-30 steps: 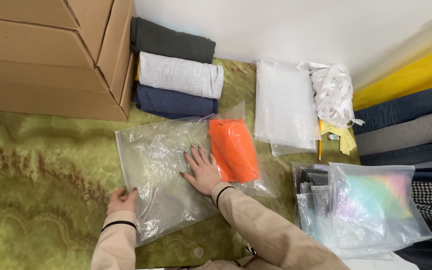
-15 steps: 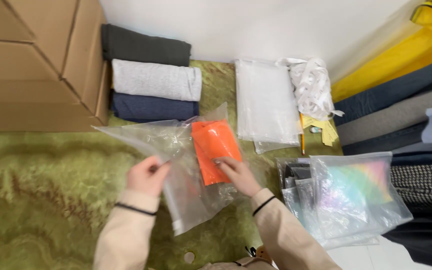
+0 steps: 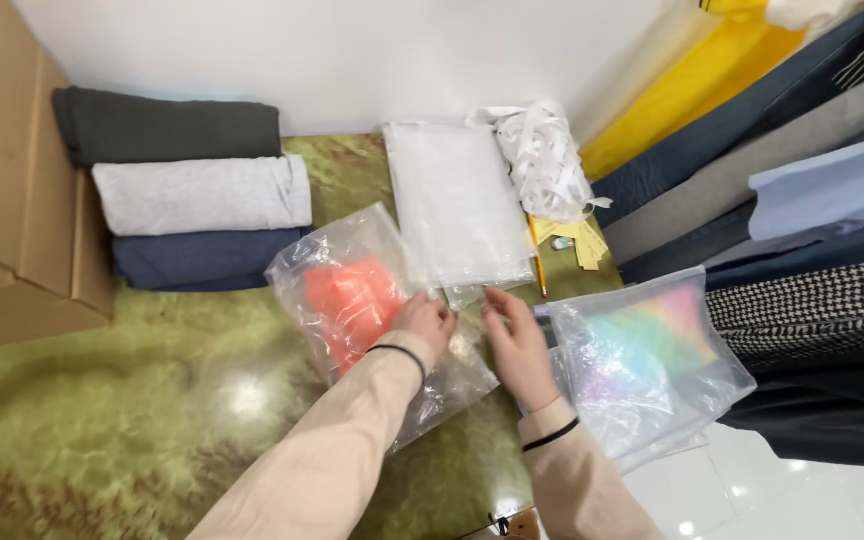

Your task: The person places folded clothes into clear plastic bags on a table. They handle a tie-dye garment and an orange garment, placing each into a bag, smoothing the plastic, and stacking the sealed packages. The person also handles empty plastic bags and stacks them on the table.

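Note:
A crinkled clear plastic bag [image 3: 392,300] lies on the green marbled surface [image 3: 152,430]. A folded orange garment [image 3: 352,300] shows through its plastic. My left hand [image 3: 422,325] reaches across and pinches the bag's right edge, fingers closed on the plastic. Just to the right, my right hand [image 3: 517,345] hovers with fingers spread, its fingertips near the same edge, and it holds nothing. Both wrists wear a thin black band over beige sleeves.
Three folded cloths [image 3: 192,195], dark grey, light grey and navy, are stacked at the back left beside a cardboard box [image 3: 12,250]. Flat white bags [image 3: 457,200], a bundle of white strips [image 3: 547,160] and a pencil [image 3: 537,260] lie behind. Packed clear bags [image 3: 652,350] and fabric rolls [image 3: 752,160] fill the right.
The bag was lifted off the surface and now lies crumpled over the orange garment. My left hand moved from the bag's lower left corner to its right edge; my right hand came off it.

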